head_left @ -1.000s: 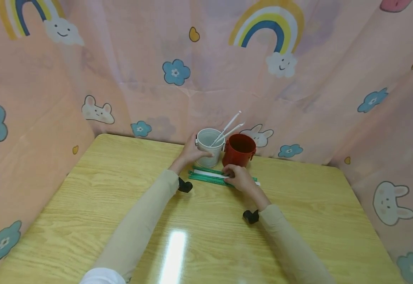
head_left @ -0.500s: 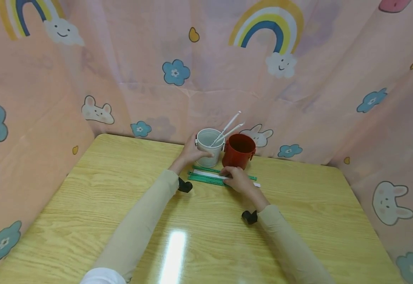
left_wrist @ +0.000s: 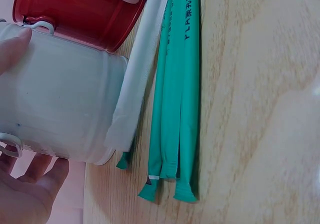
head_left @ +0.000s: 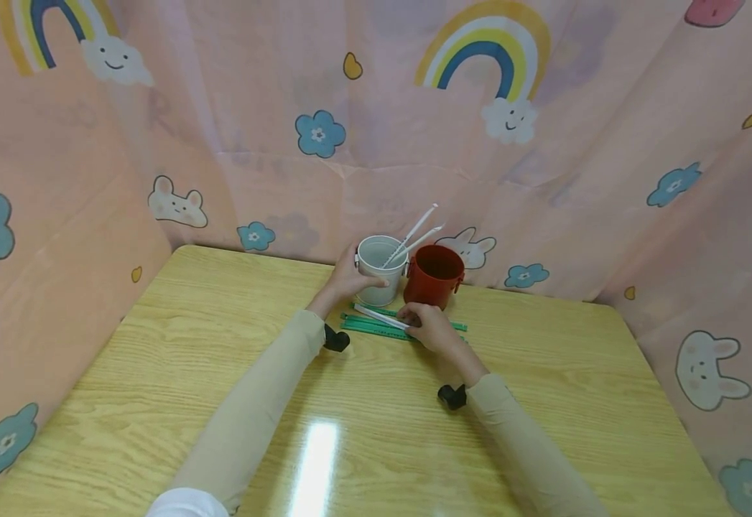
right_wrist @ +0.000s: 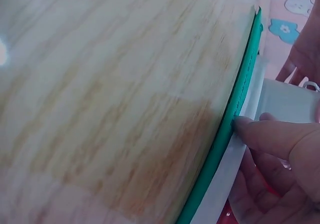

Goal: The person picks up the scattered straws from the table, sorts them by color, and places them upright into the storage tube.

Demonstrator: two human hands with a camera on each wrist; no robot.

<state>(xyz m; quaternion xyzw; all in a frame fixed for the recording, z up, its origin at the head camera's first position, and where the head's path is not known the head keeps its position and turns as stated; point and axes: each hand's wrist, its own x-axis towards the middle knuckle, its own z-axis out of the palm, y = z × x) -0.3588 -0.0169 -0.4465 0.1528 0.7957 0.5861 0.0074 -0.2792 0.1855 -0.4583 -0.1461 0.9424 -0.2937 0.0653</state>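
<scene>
In the head view my left hand [head_left: 345,278] grips a white pail [head_left: 393,281] at the back of the table, thumb across its front. Two white-wrapped straws [head_left: 419,224] lean out of that pail. My right hand [head_left: 434,328] pinches another white paper-wrapped straw [left_wrist: 137,68] between thumb and fingers. Its left end is lifted a little and angled towards the white pail's base. Several green-wrapped straws [left_wrist: 172,103] lie side by side on the table below it, partly hidden by the right hand. A red pail [head_left: 429,286] stands upright just behind the right hand.
The wooden table [head_left: 272,402] reaches back to a pink patterned curtain [head_left: 376,179], which hangs close behind both pails. A bright light reflection lies on the tabletop near the front.
The white straw has come off its place among the green ones, its left end swinging up and back. My right hand has shifted slightly left. The left hand stays on the white pail.
</scene>
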